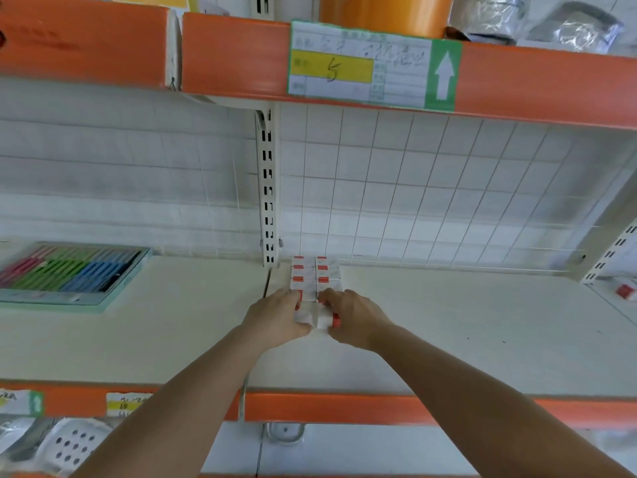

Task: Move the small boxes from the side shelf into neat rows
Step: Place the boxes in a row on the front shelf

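Small white boxes with red ends [315, 276] lie in two columns on the cream shelf [448, 322], running back to the wire grid wall. My left hand [275, 319] grips the nearest box of the left column [305, 317]. My right hand [351, 317] grips the nearest box of the right column [325, 320]. Both hands hold these front boxes side by side, touching each other. My fingers hide parts of the boxes just behind them.
A flat tray of coloured pens [65, 274] lies at the shelf's back left. A slotted upright [268, 188] stands behind the boxes. One red and white box [625, 292] sits at the far right. An orange rail [344, 408] edges the shelf front.
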Motion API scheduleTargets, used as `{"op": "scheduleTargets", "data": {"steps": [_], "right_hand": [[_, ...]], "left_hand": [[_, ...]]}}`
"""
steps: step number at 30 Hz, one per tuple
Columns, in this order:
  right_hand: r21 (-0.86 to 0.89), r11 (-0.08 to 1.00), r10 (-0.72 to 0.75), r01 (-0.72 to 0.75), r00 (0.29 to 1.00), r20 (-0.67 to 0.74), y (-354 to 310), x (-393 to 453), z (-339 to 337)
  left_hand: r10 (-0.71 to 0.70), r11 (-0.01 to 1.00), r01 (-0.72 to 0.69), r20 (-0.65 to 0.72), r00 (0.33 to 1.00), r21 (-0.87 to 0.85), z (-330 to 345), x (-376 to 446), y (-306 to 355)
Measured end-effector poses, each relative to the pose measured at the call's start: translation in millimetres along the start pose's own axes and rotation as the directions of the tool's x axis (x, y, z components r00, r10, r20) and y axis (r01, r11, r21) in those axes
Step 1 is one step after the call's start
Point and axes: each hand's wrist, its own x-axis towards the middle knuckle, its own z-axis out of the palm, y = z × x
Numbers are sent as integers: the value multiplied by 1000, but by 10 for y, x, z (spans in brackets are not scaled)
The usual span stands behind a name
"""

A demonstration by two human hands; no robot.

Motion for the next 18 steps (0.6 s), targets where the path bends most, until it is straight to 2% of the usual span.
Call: {"op": "scheduleTargets", "data": {"steps": [7, 18], "right_hand": [[70, 998, -3, 1, 1000, 20, 69, 55, 2], [53, 997, 55, -55, 998, 9, 243, -34, -141]], "left_hand": [[-28, 999, 28, 0, 1000, -33, 62, 94, 15], [-55, 996, 65, 171, 984, -56, -18, 79, -50]]}}
